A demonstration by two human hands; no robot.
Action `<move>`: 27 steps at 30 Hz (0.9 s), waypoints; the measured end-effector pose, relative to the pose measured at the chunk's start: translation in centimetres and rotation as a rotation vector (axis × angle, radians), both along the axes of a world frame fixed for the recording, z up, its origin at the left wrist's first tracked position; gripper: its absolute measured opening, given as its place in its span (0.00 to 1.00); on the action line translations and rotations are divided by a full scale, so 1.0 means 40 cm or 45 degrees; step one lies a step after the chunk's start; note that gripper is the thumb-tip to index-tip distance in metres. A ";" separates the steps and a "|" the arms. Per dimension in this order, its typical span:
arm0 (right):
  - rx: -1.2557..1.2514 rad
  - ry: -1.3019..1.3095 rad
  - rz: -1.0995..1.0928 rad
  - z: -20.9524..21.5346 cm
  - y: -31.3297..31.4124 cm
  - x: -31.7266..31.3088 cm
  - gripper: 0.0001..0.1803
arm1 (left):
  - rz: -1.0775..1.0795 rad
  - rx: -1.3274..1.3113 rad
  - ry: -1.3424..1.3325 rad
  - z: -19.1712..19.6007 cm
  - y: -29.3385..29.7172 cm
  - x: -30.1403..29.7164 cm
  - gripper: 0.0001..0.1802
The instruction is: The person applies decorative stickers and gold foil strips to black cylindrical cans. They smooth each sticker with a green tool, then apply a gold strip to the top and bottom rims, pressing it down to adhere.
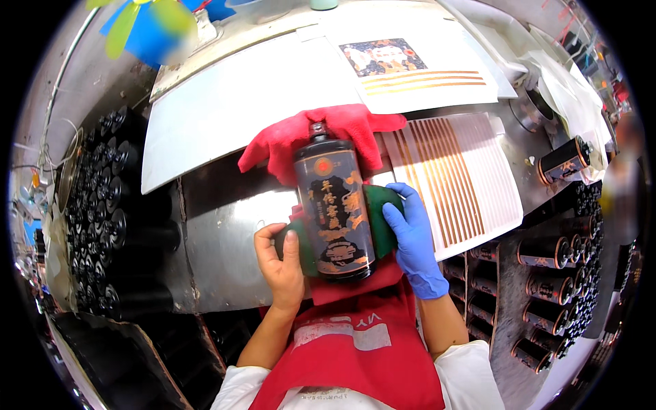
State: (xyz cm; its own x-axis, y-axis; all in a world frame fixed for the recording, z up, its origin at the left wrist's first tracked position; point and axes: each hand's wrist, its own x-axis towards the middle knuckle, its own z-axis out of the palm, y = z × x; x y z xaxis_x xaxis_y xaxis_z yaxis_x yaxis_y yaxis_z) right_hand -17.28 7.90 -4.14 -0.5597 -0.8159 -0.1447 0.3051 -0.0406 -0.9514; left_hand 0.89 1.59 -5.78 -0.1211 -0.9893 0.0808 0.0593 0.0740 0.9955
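Apron (pixel 355 372): red, nearest the lower edge.
Left hand (pixel 281 266): bare, its thumb and forefinger pinch the left end of a green pad (pixel 384 222).
Right hand (pixel 414 236): blue-gloved, it grips the pad's right end.
Bottle (pixel 335 208): black, lies between both hands, neck pointing away.
Cloth (pixel 277 147): red, bunches under the bottle's neck.
Striped sheet (pixel 451 183): gold-lined, lies right of the cloth.
White board (pixel 219 123): beyond, left.

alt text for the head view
A bare left hand and a blue-gloved right hand hold green padding at either side of a dark printed bottle, a red cloth behind its neck; a gold-striped sheet lies to the right.
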 end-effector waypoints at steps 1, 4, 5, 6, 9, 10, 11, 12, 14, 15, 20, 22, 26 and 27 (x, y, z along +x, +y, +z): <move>-0.015 -0.010 -0.001 -0.009 -0.010 -0.005 0.20 | -0.002 -0.001 -0.008 -0.007 0.000 0.000 0.09; -0.075 0.159 -0.068 -0.009 -0.075 -0.034 0.20 | 0.012 -0.079 -0.130 -0.008 -0.008 0.010 0.09; -0.105 0.226 -0.105 0.000 -0.096 -0.042 0.20 | 0.013 -0.151 -0.216 -0.005 -0.013 0.014 0.09; -0.225 0.035 -0.159 0.024 -0.114 -0.046 0.15 | 0.035 -0.203 -0.336 -0.010 -0.020 0.029 0.09; -0.167 0.274 -0.042 0.066 -0.060 -0.044 0.11 | 0.131 -0.325 -0.702 -0.005 -0.038 0.081 0.11; -0.318 0.372 -0.006 0.067 -0.018 -0.026 0.11 | 0.106 -0.378 -0.870 -0.019 -0.047 0.112 0.11; -0.509 0.575 0.073 0.041 0.025 -0.014 0.14 | 0.098 -0.431 -1.038 -0.034 -0.052 0.145 0.12; -0.602 0.736 0.176 0.043 0.069 -0.007 0.13 | 0.075 -0.396 -1.105 -0.041 -0.052 0.162 0.12; -0.546 0.735 0.411 0.054 0.150 -0.008 0.16 | 0.029 -0.320 -1.237 -0.052 -0.046 0.181 0.14; -0.470 0.664 0.395 0.062 0.167 -0.001 0.15 | 0.004 -0.375 -1.360 -0.049 -0.043 0.181 0.15; 0.034 0.336 0.330 0.129 -0.006 -0.062 0.11 | -0.306 -0.583 -1.000 0.034 -0.019 0.123 0.36; -0.069 0.218 0.190 0.132 -0.148 -0.117 0.11 | -0.475 -0.731 -0.757 0.080 0.012 0.083 0.47; -0.275 0.181 0.178 0.158 -0.242 -0.130 0.08 | -0.601 -0.520 -0.625 0.048 0.047 0.019 0.51; -0.328 0.400 0.161 0.139 -0.209 -0.110 0.09 | -0.615 -0.379 -0.533 0.034 0.045 0.016 0.50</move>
